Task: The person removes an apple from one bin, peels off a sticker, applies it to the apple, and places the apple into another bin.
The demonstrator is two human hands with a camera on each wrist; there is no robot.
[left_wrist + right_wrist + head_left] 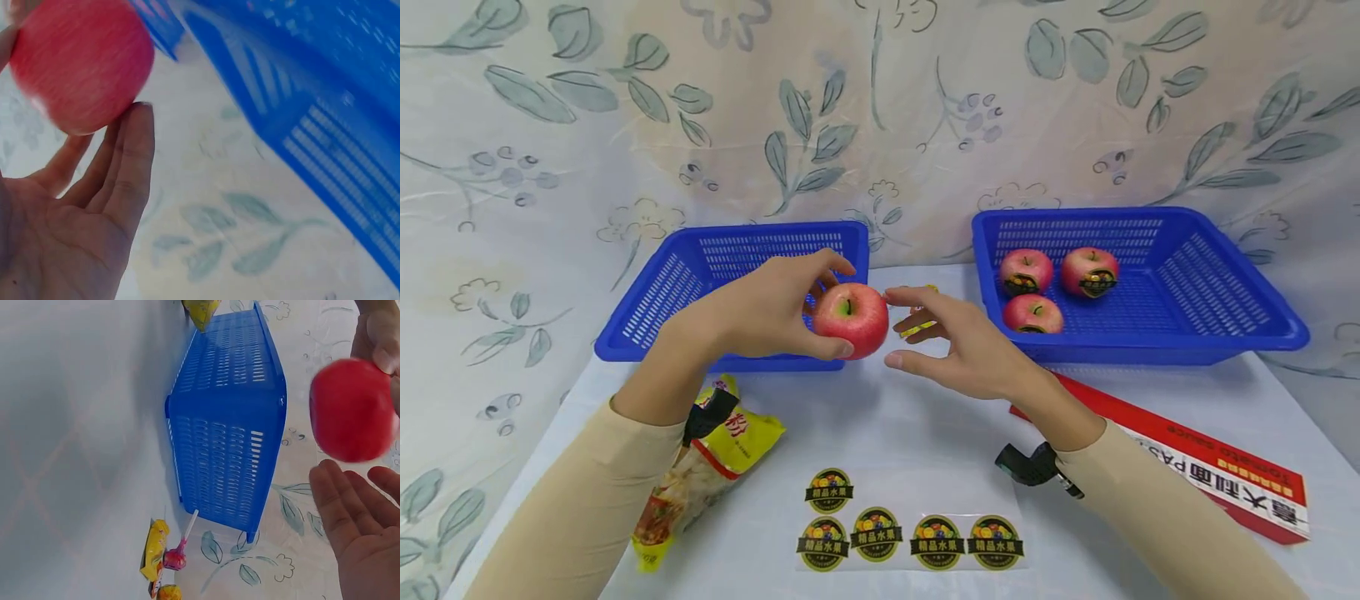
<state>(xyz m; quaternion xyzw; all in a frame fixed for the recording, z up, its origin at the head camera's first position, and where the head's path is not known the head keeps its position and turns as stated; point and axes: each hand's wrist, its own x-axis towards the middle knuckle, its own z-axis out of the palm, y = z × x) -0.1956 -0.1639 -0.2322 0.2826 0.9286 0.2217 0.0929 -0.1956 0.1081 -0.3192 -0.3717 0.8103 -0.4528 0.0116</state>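
Above the table, in front of the left blue basket point(647, 325), my left hand point(767, 304) grips a red apple point(852, 321) between thumb and fingers, its stem side facing the head camera. Just to the right of the apple, my right hand point(958, 342) is held with fingers apart and nothing in its grasp. Its fingertips come close to the apple; in the right wrist view a small gap shows below the apple point(351, 411). No sticker shows on the visible side of this apple.
The right blue basket point(1210, 346) contains three apples with black-and-gold stickers. A sheet of similar round stickers point(876, 533) lies at the front. A yellow food bag point(700, 475) lies left, a red pasta box point(1210, 467) right. Wrapped candies and a lollipop point(175, 557) lie behind.
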